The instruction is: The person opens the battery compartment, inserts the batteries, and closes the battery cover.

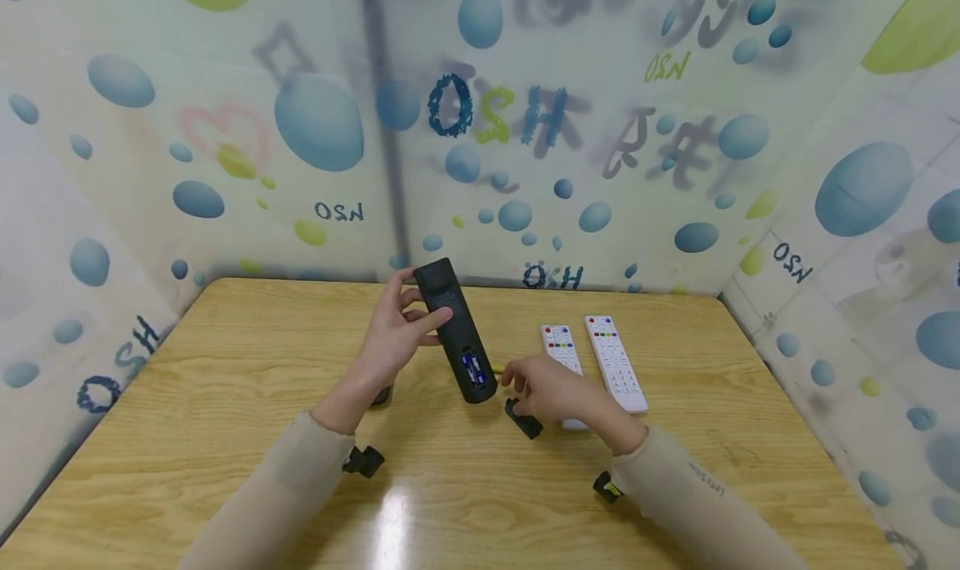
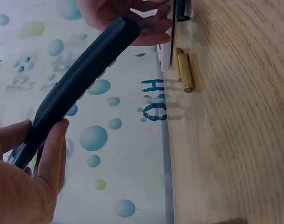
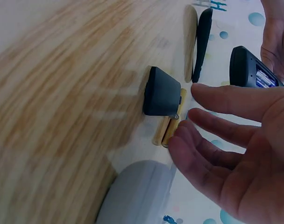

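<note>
My left hand (image 1: 397,324) grips a black remote control (image 1: 453,324) by its upper part, thumb across its back. The remote is tilted above the table, and its uncovered battery compartment shows blue batteries (image 1: 474,368) inside. My right hand (image 1: 551,387) hovers low to the right of the remote, with fingers loosely bent and nothing between thumb and fingers. Just by those fingertips lies a small black battery cover (image 3: 161,93) on the table, apart from them in the right wrist view. Two gold batteries (image 2: 185,72) lie side by side near the cover.
Two white remotes, one partly behind my right hand (image 1: 561,349) and one farther right (image 1: 617,366), lie on the wooden table (image 1: 247,345). Another black remote (image 3: 202,44) is mostly hidden by my left wrist in the head view. A patterned wall (image 1: 480,178) borders the table's back.
</note>
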Motion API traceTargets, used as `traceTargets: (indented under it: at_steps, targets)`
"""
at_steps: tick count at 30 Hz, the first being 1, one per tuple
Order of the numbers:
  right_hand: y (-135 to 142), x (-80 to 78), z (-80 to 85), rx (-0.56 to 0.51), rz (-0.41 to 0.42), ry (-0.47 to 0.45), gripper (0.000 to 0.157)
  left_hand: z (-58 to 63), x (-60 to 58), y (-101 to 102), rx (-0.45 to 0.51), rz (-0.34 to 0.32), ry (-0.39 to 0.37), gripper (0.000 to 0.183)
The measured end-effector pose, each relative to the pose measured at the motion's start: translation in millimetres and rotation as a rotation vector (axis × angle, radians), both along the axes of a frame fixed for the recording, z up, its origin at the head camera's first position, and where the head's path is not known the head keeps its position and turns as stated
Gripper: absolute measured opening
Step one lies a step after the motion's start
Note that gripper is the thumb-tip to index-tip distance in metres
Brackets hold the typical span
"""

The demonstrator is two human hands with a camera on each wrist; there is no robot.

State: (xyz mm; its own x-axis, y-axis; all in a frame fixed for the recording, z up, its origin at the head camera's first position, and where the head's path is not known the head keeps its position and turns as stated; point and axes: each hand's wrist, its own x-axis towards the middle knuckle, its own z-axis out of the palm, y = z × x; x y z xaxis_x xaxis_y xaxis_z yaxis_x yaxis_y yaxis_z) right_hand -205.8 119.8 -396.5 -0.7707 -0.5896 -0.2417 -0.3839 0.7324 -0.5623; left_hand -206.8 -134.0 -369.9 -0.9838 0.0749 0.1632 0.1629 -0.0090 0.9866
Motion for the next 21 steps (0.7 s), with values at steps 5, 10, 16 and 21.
traceTargets:
  at_steps: [5, 10, 16, 21]
  targets:
    - [-3.1, 0.6, -2.7, 0.038, -0.001, -0.021, 0.029, -0.6, -0.1, -0.4, 0.0, 0.003, -0.011, 0.07]
    - [-3.1, 0.3, -7.7, 0.063, 0.03, -0.001, 0.024, -1.6, 0.2, -0.5, -0.002, 0.001, -0.015, 0.068]
    - [-2.8, 0.1, -7.7, 0.059, 0.057, 0.029, 0.018, -2.8, -0.7, -0.8, -0.002, -0.004, -0.007, 0.068]
    - [-1.0, -0.1, -6.2, -0.002, 0.047, 0.013, 0.016, -2.6, 0.0, -0.7, -0.006, -0.001, -0.01, 0.068]
